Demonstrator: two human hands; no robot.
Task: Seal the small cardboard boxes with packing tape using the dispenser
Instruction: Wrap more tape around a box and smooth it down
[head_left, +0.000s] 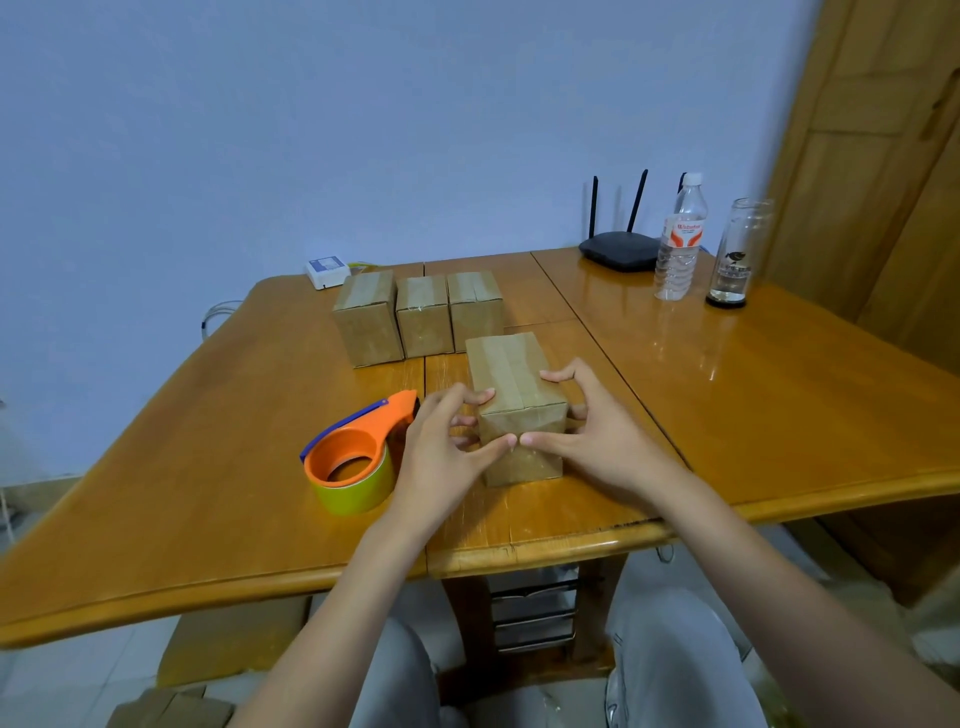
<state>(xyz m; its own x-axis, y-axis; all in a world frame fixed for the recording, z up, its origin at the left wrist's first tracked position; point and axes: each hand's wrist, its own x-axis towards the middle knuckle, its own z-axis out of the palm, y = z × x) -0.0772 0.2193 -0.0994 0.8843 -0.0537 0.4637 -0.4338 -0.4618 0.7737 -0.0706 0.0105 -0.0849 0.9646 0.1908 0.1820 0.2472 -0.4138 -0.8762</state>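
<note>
Here, left hand (441, 447) and right hand (592, 431) gripping taped box (511, 384), thumbs pressing front.

left hand (441, 447): fingers curled, thumb extended | right hand (592, 431): same

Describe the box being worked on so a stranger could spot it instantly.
On the wooden table, nearer than the row of three boxes, one cardboard box stands alone beside the orange tape dispenser. Only it has both hands gripping it.
</note>
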